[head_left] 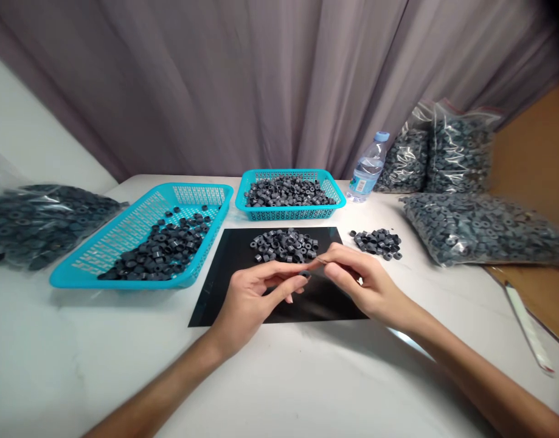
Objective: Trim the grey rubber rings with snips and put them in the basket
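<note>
Over the black mat, my left hand pinches a small dark grey plastic ring between thumb and fingers. Close beside it, my right hand is closed on a thin, flat sliver-like tool whose kind is too small to make out. Its tip end points toward the left fingers. A heap of similar grey rings lies on the mat just beyond both hands. Past my right hand, a smaller pile of rings rests on the white table.
Rings partly fill a blue basket at left and another blue basket at the back. A water bottle stands right of it. Plastic bags of rings crowd the right, with one bag at left. A white-handled knife-like tool lies right.
</note>
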### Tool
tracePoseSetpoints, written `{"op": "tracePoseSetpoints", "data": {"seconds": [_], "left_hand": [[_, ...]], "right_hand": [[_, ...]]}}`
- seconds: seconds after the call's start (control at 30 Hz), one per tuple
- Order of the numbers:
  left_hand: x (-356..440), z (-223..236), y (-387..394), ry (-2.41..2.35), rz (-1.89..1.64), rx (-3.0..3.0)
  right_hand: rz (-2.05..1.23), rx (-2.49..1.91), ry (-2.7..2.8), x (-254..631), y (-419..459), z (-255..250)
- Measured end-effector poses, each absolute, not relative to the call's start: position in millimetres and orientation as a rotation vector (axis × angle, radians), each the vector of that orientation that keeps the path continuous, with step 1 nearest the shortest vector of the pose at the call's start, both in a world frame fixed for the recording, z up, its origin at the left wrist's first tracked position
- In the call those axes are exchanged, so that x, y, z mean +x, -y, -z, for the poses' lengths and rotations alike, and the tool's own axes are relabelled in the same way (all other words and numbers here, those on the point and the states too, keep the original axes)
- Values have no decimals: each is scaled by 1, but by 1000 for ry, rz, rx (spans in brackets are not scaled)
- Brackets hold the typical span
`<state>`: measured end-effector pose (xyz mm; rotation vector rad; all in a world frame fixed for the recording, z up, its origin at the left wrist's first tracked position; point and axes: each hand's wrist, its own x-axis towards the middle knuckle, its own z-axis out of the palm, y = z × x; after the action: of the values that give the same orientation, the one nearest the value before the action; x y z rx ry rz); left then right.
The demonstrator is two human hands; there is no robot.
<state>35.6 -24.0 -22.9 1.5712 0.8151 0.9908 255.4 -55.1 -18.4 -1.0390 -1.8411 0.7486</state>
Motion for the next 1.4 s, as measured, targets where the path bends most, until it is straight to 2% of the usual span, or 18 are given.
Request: {"op": "tracePoseSetpoints", "data": {"seconds": [0.2, 0.5, 0.87, 1.4], "left_hand": [[34, 19, 21, -846, -1084, 1532], [32, 16, 21, -908, -1063, 1545], [34, 16, 23, -871, -1046, 1488], [34, 15, 24, -869, -1033, 1506]], "right_hand": [[-587, -996, 1946, 258, 55, 20], [-164, -887, 2027, 259, 51, 30], [91, -902, 2112, 259, 48, 34], [156, -929, 2123, 258, 48, 34]]}}
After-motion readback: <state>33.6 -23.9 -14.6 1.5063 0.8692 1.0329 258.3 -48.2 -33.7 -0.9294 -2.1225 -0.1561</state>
